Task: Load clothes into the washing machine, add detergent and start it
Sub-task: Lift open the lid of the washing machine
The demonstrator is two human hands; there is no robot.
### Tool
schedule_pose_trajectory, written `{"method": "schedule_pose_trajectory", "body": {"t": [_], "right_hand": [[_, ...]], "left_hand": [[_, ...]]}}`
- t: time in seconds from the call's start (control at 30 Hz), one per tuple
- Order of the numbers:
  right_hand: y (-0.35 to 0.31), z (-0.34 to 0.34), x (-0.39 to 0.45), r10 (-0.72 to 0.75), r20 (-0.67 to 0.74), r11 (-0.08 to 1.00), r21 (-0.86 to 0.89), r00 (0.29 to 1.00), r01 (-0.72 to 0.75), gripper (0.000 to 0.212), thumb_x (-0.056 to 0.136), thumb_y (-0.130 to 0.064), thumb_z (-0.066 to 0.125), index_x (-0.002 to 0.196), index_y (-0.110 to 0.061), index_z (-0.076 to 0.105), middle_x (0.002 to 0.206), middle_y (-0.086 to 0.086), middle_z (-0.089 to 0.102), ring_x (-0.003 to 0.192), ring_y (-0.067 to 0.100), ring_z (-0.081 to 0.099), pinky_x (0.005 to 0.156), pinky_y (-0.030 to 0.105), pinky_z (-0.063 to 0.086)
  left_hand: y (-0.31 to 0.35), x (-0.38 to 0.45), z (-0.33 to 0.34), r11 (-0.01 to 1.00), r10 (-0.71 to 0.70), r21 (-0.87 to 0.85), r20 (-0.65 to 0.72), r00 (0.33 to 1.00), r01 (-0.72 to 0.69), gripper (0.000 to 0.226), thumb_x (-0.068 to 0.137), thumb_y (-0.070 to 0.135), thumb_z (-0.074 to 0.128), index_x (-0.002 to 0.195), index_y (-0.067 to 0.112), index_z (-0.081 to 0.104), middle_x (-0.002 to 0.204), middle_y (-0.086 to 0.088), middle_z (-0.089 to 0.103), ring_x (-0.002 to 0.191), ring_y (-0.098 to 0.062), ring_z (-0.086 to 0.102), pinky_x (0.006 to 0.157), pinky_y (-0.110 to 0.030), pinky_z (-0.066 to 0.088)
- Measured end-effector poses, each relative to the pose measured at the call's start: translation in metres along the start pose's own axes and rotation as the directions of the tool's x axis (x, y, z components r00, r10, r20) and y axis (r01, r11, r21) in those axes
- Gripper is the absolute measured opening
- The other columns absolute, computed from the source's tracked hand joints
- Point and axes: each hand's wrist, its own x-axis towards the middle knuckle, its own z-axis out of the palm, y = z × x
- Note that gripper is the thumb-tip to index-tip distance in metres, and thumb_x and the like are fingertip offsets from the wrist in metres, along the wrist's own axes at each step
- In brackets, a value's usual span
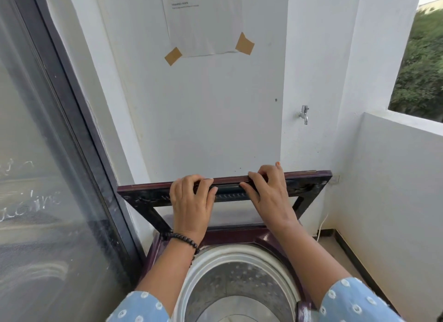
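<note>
While lid (309,186) stands raised above washing machine (265,239), left hand (191,199) and right hand (268,192) curl fingers (255,177) over its top edge, gripping. Drum (239,281) looks empty; no clothes or detergent visible. Step: lid handling, likely opening. Next: release, fetch clothes.

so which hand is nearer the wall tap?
Right. The right hand grips the lid edge below-left of the tap; the left hand grips it farther left.

Washing machine (215,240) stands open, dark maroon lid (309,185) raised.
Its round steel drum (239,281) shows below, gray-rimmed.
</note>
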Motion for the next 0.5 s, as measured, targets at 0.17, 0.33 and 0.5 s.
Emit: {"method": "schedule_pose_trajectory", "body": {"t": [0.17, 0.33, 0.5], "right_hand": [[0.021, 0.016, 0.022, -0.069, 0.004, 0.998, 0.013, 0.998, 0.069, 0.032, 0.095, -0.028, 0.054, 0.105, 0.0, 0.066, 0.091, 0.012, 0.056, 0.081, 0.031, 0.059, 0.113, 0.056, 0.03], [0.035, 0.032, 0.043, -0.101, 0.016, 0.995, -0.001, 0.995, 0.101, 0.025, 0.097, -0.023, 0.051, 0.097, -0.002, 0.065, 0.087, 0.01, 0.056, 0.082, 0.029, 0.058, 0.114, 0.054, 0.031], [0.051, 0.051, 0.059, -0.143, -0.027, 0.983, -0.118, 0.989, 0.139, 0.025, 0.097, -0.02, 0.054, 0.104, -0.001, 0.069, 0.09, 0.01, 0.064, 0.086, 0.03, 0.06, 0.098, 0.051, 0.048]], "left_hand": [[-0.005, 0.018, 0.025, 0.999, -0.034, -0.022, -0.024, 0.999, 0.033, 0.025, 0.096, 0.029, 0.049, 0.106, 0.011, 0.064, 0.112, -0.012, 0.05, 0.101, -0.03, 0.052, 0.107, -0.06, 0.035], [-0.012, 0.04, 0.042, 0.999, -0.043, -0.016, 0.038, 0.998, 0.044, 0.033, 0.096, 0.029, 0.046, 0.11, 0.007, 0.067, 0.104, -0.014, 0.058, 0.1, -0.029, 0.057, 0.114, -0.059, 0.025], [-0.016, 0.057, 0.055, 0.999, -0.039, 0.009, 0.142, 0.989, 0.038, 0.036, 0.096, 0.026, 0.049, 0.123, 0.006, 0.063, 0.114, -0.015, 0.061, 0.114, -0.032, 0.057, 0.115, -0.056, 0.027]]}}
